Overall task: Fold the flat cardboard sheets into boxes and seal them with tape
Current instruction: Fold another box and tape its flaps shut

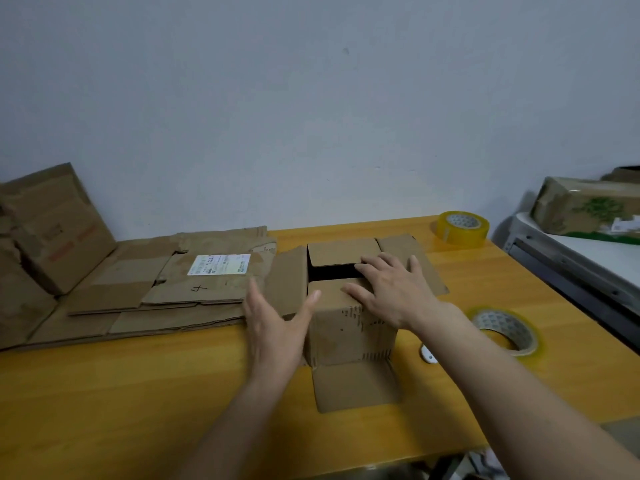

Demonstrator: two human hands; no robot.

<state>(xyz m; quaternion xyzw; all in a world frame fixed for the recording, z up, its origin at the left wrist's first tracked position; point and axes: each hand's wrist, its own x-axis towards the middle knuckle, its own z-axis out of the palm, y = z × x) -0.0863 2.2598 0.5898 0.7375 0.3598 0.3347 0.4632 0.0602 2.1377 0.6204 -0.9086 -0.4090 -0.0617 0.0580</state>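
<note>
a small brown cardboard box [349,327] stands upright near the middle of the yellow wooden table [138,393], its open top facing up. two top flaps are folded inward with a dark gap between them; the left and right flaps stick out sideways, and one bottom flap lies flat on the table toward the person. no long axis stands out; it looks roughly cubic.

the right hand [391,289] lies palm down on the folded top flaps, fingers straight and spread, pressing. the left hand [277,320] stands on edge just beside the box's left side, fingers straight and together, thumb up near the top edge.

flattened brown cardboard sheets [166,292] lie to the left; the top one carries a white shipping label, too small to read, and a handwritten "4". one yellowish tape roll [462,227] sits at the far right corner, a second tape roll [505,330] near the right forearm. dark printed marks on the box front are unreadable.
</note>
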